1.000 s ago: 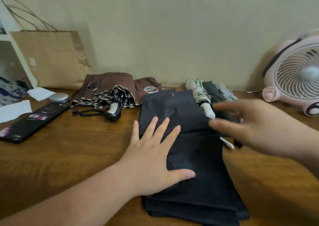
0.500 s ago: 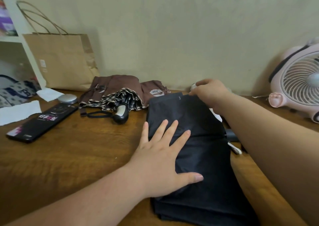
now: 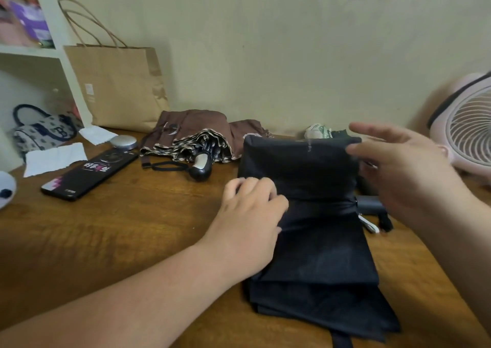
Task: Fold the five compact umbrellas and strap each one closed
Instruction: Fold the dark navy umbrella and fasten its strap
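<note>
Left hand [image 3: 252,214] gripping black umbrella [image 3: 313,254], right hand [image 3: 403,172] loosely spread; umbrella print illegible

My right grip [image 3: 406,172] is blurred, so I can't tell if it touches the black umbrella [image 3: 313,254]. The curled fingers of my left grip [image 3: 249,220] are blurred too; pinching or not, I can't say. The white-and-green umbrella [image 3: 317,131] hides mostly behind that canopy. The fan [image 3: 467,129] is cropped at the right edge.

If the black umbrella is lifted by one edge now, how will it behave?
Probably floppy: the black umbrella lies in loose, flat fabric layers, so a lifted edge would likely droop and unfold. The cloth looks smooth, so layers may slide. Flattened on the table, it seems unlikely to roll.
</note>
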`<state>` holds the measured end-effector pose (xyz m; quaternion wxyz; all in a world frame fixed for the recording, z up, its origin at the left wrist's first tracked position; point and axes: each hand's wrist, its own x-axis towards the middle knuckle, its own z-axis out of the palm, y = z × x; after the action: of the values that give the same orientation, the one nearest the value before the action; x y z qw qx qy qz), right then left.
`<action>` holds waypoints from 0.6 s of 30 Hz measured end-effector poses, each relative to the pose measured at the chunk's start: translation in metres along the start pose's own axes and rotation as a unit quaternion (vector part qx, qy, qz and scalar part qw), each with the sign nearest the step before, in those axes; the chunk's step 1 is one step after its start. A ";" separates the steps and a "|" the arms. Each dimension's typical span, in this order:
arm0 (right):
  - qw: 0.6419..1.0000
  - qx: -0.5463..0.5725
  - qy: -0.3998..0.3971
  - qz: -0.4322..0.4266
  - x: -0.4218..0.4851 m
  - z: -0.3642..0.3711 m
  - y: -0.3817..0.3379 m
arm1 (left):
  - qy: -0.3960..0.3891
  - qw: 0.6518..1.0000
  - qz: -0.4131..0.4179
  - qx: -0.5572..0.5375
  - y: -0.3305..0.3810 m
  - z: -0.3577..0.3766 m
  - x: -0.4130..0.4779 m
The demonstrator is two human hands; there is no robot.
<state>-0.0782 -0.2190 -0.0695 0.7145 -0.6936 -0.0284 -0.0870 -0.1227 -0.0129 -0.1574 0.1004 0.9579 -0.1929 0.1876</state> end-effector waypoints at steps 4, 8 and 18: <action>0.999 -0.010 -0.041 -0.028 -0.049 -0.015 0.003 | -0.028 0.998 0.055 -0.006 0.017 -0.012 -0.013; 0.984 -0.129 -0.101 -0.074 -0.079 -0.027 0.019 | -0.156 0.970 0.186 0.016 0.027 -0.007 -0.020; 0.979 -0.161 -0.121 0.043 -0.085 -0.038 0.051 | -0.333 0.924 0.173 -0.068 0.048 -0.019 -0.043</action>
<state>-0.1567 -0.2489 -0.1345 0.5881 -0.8054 -0.0699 0.0251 -0.1857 -0.0370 -0.1511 0.0613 0.9077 -0.3900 -0.1418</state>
